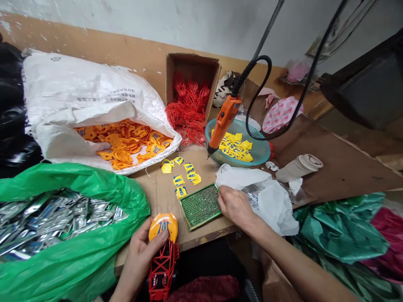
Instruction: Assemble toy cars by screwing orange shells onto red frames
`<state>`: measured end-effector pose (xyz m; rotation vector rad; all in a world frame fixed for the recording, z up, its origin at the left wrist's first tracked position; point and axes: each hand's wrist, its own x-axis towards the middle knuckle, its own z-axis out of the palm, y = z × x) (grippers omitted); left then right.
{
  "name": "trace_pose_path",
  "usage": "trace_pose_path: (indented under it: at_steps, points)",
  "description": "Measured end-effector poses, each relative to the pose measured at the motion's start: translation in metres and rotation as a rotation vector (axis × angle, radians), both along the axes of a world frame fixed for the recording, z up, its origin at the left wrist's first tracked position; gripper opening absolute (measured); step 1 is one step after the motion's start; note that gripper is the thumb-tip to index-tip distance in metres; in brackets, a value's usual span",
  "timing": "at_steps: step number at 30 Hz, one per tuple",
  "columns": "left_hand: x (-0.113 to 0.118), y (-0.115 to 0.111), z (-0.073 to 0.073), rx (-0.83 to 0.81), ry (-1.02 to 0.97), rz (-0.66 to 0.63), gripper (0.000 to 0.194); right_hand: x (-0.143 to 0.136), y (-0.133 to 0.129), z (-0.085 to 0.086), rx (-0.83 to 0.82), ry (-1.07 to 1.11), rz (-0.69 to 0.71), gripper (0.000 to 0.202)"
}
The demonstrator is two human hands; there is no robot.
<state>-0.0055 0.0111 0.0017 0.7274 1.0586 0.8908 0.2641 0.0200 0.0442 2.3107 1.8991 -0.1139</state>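
Note:
My left hand is closed around a toy car at the table's front edge. The toy car has a glossy orange body panel with blue markings and a red lattice frame; my thumb lies on the panel. My right hand is at the right end of a green tray of small metal screws, its fingers curled together over the edge. What those fingertips hold, if anything, is hidden. Several small yellow panels lie just behind the tray.
An orange electric screwdriver hangs tip down before a bowl of yellow parts. Left are a white sack of orange panels and a green bag of silvery pieces. Red frames spill from a cardboard box. A cup stands right.

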Motion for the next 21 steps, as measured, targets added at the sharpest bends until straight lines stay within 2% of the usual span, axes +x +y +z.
trace_pose_path:
  at_steps: [4, 8, 14, 21]
  points:
    - [0.0, 0.0, 0.001, 0.015, 0.001, -0.005, 0.043, -0.003, 0.004, 0.01, -0.01, -0.022, 0.037, 0.021]
    - [0.0, 0.001, 0.003, 0.024, 0.002, 0.012, 0.044, -0.006, 0.007, 0.011, -0.025, -0.035, 0.049, 0.02]
    - [0.002, 0.001, 0.006, -0.003, -0.036, 0.032, 0.044, -0.009, 0.008, 0.005, -0.025, -0.029, 0.059, 0.021]
    - [0.0, 0.001, 0.003, 0.002, -0.043, 0.02, 0.041, -0.009, 0.006, -0.008, -0.008, 0.021, 0.046, 0.02]
